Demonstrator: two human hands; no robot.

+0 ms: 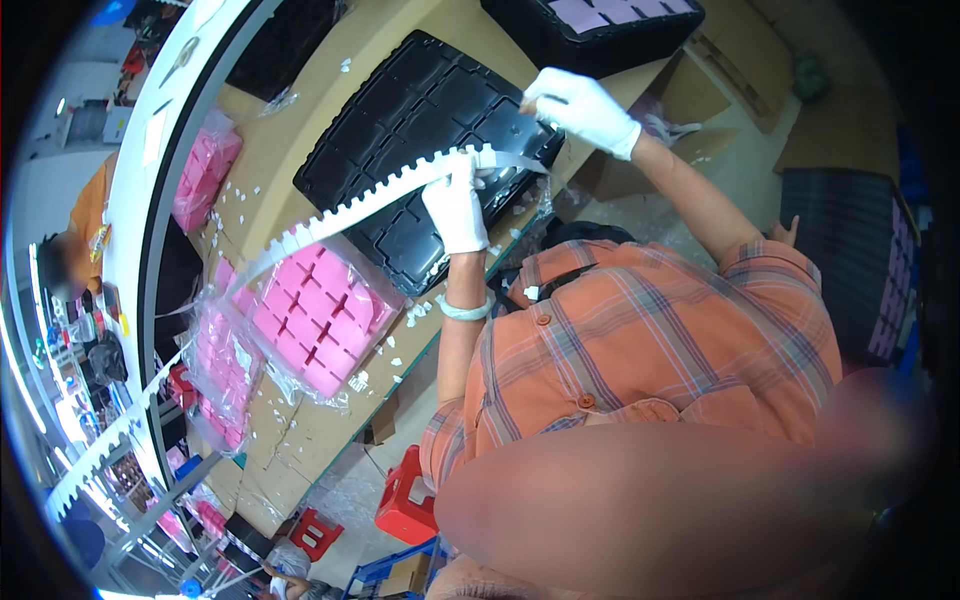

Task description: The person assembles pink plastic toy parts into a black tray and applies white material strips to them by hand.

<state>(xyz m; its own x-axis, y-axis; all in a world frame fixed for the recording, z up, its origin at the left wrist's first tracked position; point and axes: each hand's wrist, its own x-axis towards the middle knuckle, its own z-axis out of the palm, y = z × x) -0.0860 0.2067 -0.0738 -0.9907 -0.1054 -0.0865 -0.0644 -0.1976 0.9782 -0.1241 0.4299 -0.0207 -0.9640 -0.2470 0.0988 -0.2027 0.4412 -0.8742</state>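
My left hand (455, 212), in a white glove, is closed around a long white notched strip (350, 214) near one end. The strip slants down to the left over the black plastic tray (410, 130) and the bagged pink foam block (315, 315); its short, smooth-looking end bends away to the right of my fingers. My right hand (585, 112), also gloved, is raised above the tray's right corner, apart from the strip. Its fingers are pinched together, and what they hold, if anything, is too small to make out. The tray lies on the cardboard-covered table, showing a grid of rectangular sections.
Small white scraps litter the table (290, 450). More bagged pink foam (215, 365) lies at the left. A black container with pink foam (600, 25) stands at the far right. Red stools (405, 497) are beside the near table edge. Another person (90, 225) is at far left.
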